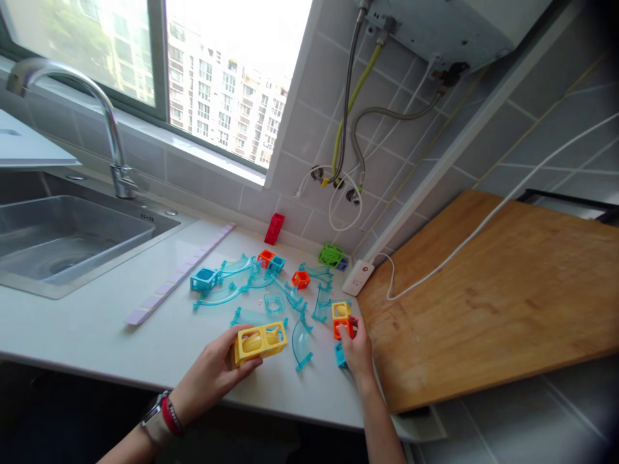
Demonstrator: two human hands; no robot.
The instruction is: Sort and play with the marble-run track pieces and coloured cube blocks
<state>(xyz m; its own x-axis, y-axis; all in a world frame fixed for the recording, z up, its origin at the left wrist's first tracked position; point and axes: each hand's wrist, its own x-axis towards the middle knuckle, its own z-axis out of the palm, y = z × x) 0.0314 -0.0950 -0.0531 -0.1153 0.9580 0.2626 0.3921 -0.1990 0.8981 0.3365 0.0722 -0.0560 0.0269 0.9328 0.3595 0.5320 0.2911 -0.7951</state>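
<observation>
My left hand (225, 361) is closed around a yellow double block (261, 341), an open-framed piece with curved yellow parts inside, raised above the counter's front. At the right end of the counter my right hand (356, 348) grips an orange block (341, 328). A yellow block (341, 310) sits directly against its far side. Just below the orange block lies a blue block (341, 354), partly behind my right hand; whether it is joined on I cannot tell. Between my hands a curved clear-blue track piece (301, 343) rests on the counter.
More clear-blue track pieces (220, 296) spread over the white counter (169, 351), with a blue block (204, 279), orange block (300, 279), red piece (274, 229) and green block (331, 254). A sink (72, 238) is left; a wooden board (474, 303) and white power strip (358, 277) stand right.
</observation>
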